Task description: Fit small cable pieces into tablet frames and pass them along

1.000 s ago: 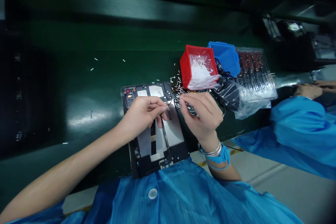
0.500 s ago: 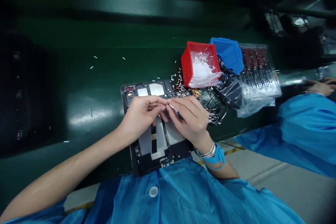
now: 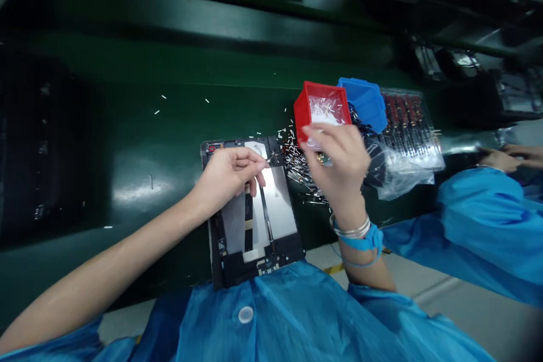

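Note:
An opened tablet (image 3: 278, 203) lies in front of me, its inner boards, silver plate and dark ribbon cables showing. Over its upper part my left hand (image 3: 231, 175) is closed in a pinch, with a small dark piece (image 3: 271, 157) at the fingertips; its exact kind is too small to tell. My right hand (image 3: 339, 161) is raised in front of the red bin (image 3: 300, 116), blurred by motion. Its thumb and fingers look apart, and I see nothing between them. White strips in a clear bag (image 3: 324, 107) fill that bin.
Loose small metal parts (image 3: 297, 164) are heaped right of the tablet. A blue bin (image 3: 367, 103), a clear plastic bag (image 3: 394, 167) and a tray of rowed parts (image 3: 413, 130) stand farther right. White strips (image 3: 163, 97) dot the green bench. A co-worker's sleeve (image 3: 479, 220) is at the right.
My right hand has left the fingertips of my left hand and moved right and up to the red bin. The left hand stays pinched over the tablet. The view has shifted slightly.

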A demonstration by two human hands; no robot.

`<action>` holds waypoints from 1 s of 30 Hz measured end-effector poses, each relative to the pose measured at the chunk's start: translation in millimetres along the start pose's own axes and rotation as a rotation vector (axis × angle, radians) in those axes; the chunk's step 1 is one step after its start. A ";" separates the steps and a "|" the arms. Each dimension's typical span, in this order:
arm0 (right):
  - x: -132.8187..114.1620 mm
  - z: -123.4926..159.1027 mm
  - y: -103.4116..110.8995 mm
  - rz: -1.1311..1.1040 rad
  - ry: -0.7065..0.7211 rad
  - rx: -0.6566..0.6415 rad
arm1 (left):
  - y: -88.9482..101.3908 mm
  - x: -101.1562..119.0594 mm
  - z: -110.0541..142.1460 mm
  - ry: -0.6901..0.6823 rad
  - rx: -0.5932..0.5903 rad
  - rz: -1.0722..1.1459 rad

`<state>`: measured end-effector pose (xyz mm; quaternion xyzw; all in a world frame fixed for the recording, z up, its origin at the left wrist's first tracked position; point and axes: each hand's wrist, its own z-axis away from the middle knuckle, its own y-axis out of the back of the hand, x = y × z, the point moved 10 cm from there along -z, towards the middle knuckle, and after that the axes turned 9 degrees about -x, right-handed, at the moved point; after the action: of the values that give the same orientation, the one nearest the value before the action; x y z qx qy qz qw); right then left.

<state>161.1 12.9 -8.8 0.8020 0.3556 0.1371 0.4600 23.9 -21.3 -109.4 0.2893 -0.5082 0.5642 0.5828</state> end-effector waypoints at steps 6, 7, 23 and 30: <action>-65.9 -1.1 -4.9 -0.280 0.201 -0.085 | -4.4 11.9 15.4 -0.035 -0.079 -0.040; -63.0 -3.7 -6.3 -0.363 0.145 -0.090 | 2.8 17.2 23.7 -0.066 -0.046 -0.101; -81.3 29.7 -119.3 -1.120 -0.508 -0.614 | 11.6 -15.7 142.6 -0.680 0.164 -1.475; -81.9 27.5 -115.1 -1.031 -0.461 -0.625 | 4.9 -19.7 138.6 -0.668 0.111 -1.570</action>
<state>66.9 -24.5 -111.0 0.3653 0.5305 -0.1804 0.7433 -14.6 -153.7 -84.9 0.7370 -0.2772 -0.0939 0.6093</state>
